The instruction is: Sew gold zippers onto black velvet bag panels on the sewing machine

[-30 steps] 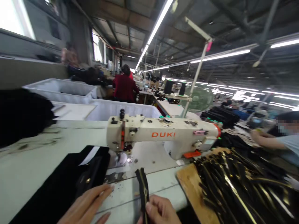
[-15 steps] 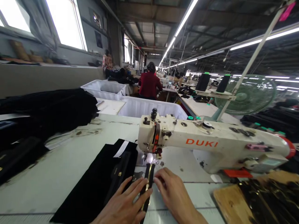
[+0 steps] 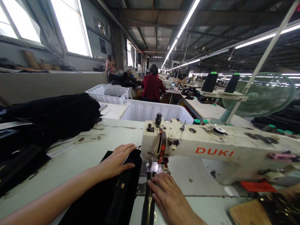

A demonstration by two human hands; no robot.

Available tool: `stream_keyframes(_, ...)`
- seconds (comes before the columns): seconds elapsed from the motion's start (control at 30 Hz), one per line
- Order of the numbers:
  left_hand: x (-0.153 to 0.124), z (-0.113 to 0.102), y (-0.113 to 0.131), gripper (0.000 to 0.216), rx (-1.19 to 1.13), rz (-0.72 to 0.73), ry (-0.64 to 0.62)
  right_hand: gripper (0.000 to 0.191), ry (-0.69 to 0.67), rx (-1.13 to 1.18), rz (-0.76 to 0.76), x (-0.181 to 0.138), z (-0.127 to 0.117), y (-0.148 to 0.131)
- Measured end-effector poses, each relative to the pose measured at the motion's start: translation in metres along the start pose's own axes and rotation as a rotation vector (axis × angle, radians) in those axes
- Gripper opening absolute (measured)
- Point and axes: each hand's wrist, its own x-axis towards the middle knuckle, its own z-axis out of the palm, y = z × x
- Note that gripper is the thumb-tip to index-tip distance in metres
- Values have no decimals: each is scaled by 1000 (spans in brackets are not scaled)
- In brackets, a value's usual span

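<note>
"Where is the zipper [image 3: 149,206] lying?"

"It is lying on the table [image 3: 77,156], running up towards the needle of the sewing machine [image 3: 211,151], just right of the black fabric [image 3: 110,203]."

"And the hands?"

"The right hand [image 3: 167,195] is pressing on the zipper's far end, fingers stretched flat, gripping nothing. The left hand [image 3: 117,162] is resting palm-down on the fabric's far end, fingers spread, closing on nothing."
</note>
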Motion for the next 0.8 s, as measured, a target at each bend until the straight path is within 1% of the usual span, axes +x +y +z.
stream_keyframes(0.03,6,4,-3,53,-17,9,-19,33,30,-15,-16,-1,4,1)
stream_keyframes(0.1,11,12,-2,40,-57,17,-46,32,98,-32,-46,-3,11,3)
stream_keyframes(0.17,7,20,4,22,-104,4,-53,31,158,-32,-60,-5,16,4)
stream_keyframes(0.2,4,24,8,17,-129,-12,-48,30,177,-32,-61,-5,18,4)
stream_keyframes(0.3,-5,35,21,22,-203,-67,-12,30,209,-56,-63,-4,19,3)
stream_keyframes(0.37,-11,44,29,29,-223,-103,36,28,220,-70,-68,-3,18,2)
stream_keyframes(0.43,-21,51,37,41,-174,-129,117,26,218,-70,-67,-3,15,1)
stream_keyframes(0.47,-28,53,41,47,-120,-121,155,25,212,-66,-65,-3,14,0)
stream_keyframes(0.53,-42,55,50,52,19,-33,168,24,196,-62,-67,-4,13,0)
stream_keyframes(0.6,-55,54,59,55,155,115,118,26,185,-66,-72,-6,15,0)
stream_keyframes(0.67,-62,54,66,61,245,221,85,30,182,-79,-73,-7,17,2)
stream_keyframes(0.73,-63,54,71,64,298,260,96,32,181,-92,-79,-7,19,3)
stream_keyframes(0.8,-59,55,72,64,314,259,107,31,186,-98,-88,-7,19,3)
